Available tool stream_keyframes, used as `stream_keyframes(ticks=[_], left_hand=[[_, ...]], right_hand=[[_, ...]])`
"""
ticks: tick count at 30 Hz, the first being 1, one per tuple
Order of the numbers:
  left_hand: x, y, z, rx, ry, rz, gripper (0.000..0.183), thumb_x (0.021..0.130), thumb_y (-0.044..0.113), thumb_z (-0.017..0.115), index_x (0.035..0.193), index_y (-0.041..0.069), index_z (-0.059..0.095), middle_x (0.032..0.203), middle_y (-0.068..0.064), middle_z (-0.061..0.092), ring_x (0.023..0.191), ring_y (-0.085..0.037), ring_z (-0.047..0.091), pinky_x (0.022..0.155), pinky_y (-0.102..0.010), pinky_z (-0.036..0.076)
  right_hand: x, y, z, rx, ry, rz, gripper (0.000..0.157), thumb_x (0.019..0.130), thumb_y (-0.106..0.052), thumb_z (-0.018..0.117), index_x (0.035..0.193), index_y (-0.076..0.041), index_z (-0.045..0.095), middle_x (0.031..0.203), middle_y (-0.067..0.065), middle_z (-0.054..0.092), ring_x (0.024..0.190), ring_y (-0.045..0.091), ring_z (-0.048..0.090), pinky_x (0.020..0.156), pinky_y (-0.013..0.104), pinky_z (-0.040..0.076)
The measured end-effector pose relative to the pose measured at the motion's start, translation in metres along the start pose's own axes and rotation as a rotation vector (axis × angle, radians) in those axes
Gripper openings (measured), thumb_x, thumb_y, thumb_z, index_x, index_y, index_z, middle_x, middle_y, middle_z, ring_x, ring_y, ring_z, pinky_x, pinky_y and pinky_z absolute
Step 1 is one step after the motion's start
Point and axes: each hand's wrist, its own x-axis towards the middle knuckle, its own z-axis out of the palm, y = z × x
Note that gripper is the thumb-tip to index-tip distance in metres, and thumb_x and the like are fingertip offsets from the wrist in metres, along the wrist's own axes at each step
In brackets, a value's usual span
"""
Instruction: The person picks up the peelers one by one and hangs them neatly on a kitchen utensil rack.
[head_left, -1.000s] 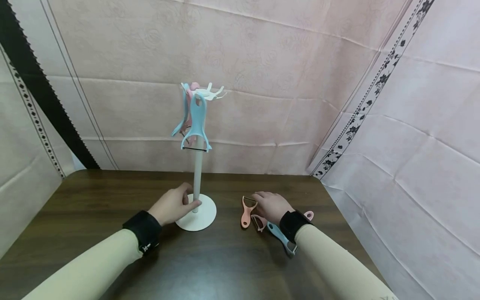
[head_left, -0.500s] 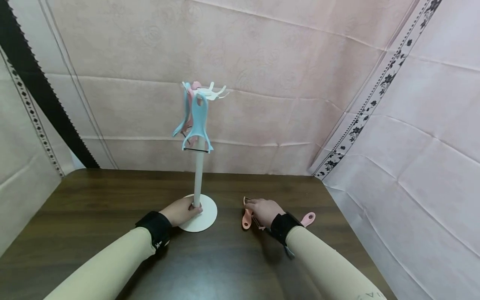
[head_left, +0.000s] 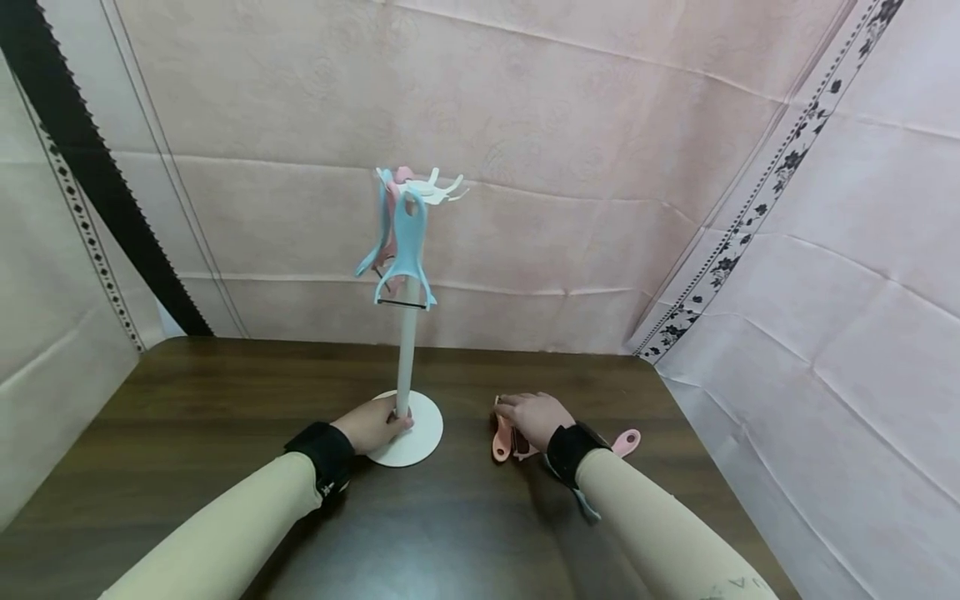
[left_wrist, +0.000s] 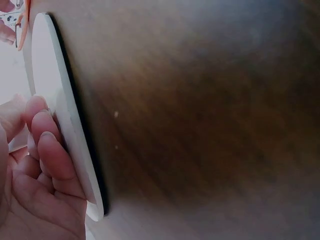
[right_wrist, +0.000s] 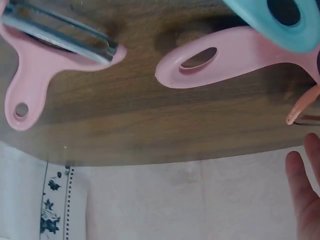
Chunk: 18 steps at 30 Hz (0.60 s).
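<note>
My left hand (head_left: 375, 423) grips the white pole (head_left: 407, 358) of a stand just above its round base (head_left: 425, 433); its curled fingers (left_wrist: 56, 155) lie beside the base in the left wrist view. From the stand's top hang a blue peeler (head_left: 408, 237), a second blue peeler (head_left: 383, 225) and a pink one behind. Over the loose peelers hovers my right hand (head_left: 536, 419), fingertips by an orange peeler (head_left: 502, 442). In the right wrist view those fingers (right_wrist: 300, 185) are extended, apart from the orange peeler's tip (right_wrist: 302, 105). Around lie a pink peeler (right_wrist: 240, 52) and a blue peeler (right_wrist: 260, 15).
Another pink peeler (right_wrist: 32, 70) lies farther right, partly behind my right wrist in the head view. White hooks (head_left: 442, 187) stick out from the stand's top right. Behind the brown wooden table (head_left: 262, 383) hangs a pale patterned cloth (head_left: 562, 167).
My left hand has closed round the pole, low near the base. My right hand has come down slightly over the orange peeler. The whole head view has shifted a little.
</note>
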Motion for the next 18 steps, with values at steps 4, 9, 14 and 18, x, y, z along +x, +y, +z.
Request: stream_keyframes(ticks=[4,9,14,18], left_hand=[[0.002,-0.004,0.002,-0.016,-0.001,-0.019,0.017,0.096,0.020,0.061,0.107,0.007,0.056,0.097,-0.005,0.058,0.090,-0.021,0.055,0.087,-0.044,0.044],[0.004,-0.005,0.003,-0.015,-0.006,-0.039,0.021,0.096,0.020,0.061,0.111,0.006,0.056,0.103,-0.006,0.059,0.094,-0.022,0.055,0.092,-0.048,0.043],[0.006,-0.003,0.002,0.004,-0.022,-0.044,0.015,0.096,0.019,0.061,0.105,0.008,0.056,0.094,-0.004,0.058,0.090,-0.021,0.055,0.087,-0.045,0.044],[0.009,0.000,0.001,0.010,-0.049,-0.054,0.009,0.095,0.016,0.062,0.097,0.010,0.056,0.087,-0.003,0.055,0.085,-0.020,0.054,0.082,-0.041,0.044]], right_hand=[[0.001,0.001,0.002,0.049,-0.050,0.006,0.050,0.089,-0.009,0.069,0.136,-0.018,0.055,0.141,0.007,0.050,0.127,0.026,0.049,0.100,0.046,0.040],[-0.001,0.011,0.015,0.072,-0.069,0.053,0.059,0.085,-0.031,0.074,0.138,-0.018,0.053,0.140,0.009,0.051,0.128,0.027,0.048,0.102,0.045,0.038],[-0.002,0.019,0.022,0.091,-0.039,0.076,0.054,0.085,-0.029,0.075,0.133,-0.015,0.057,0.136,0.013,0.054,0.126,0.031,0.049,0.101,0.048,0.038],[0.002,0.022,0.028,0.063,0.098,0.008,0.026,0.087,-0.002,0.068,0.111,-0.013,0.068,0.124,0.011,0.062,0.119,0.028,0.053,0.097,0.045,0.041]])
